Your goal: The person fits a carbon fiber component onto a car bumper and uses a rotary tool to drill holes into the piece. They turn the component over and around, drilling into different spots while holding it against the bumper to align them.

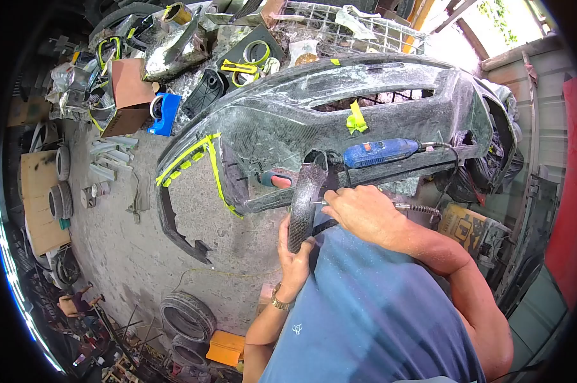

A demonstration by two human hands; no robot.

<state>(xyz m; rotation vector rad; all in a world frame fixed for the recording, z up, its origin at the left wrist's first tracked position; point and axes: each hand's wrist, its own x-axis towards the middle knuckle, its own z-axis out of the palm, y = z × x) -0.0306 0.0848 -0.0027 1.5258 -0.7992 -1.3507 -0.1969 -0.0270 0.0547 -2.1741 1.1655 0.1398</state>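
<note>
My left hand (293, 258) grips the lower end of a curved, dusty carbon-fibre strip (307, 198), fingers on one side and thumb on the other. Closed around the handpiece of a flexible-shaft rotary tool, my right hand (368, 210) has the thin tip at the strip's right edge. The handpiece is mostly hidden by my fingers; its spring-sleeved shaft (422, 209) comes out to the right. The blue rotary tool motor (381, 153) rests on a large dusty carbon-fibre car bumper (269, 121) just beyond my hands. Yellow-green tape (356, 118) sticks to the bumper.
At the back left stand a cardboard box (132, 89), a blue tape dispenser (166, 113) and a tape roll (256, 52). Tyres (187, 316) lie on the concrete floor at lower left, near an orange box (226, 346). Another person (76, 304) is far left.
</note>
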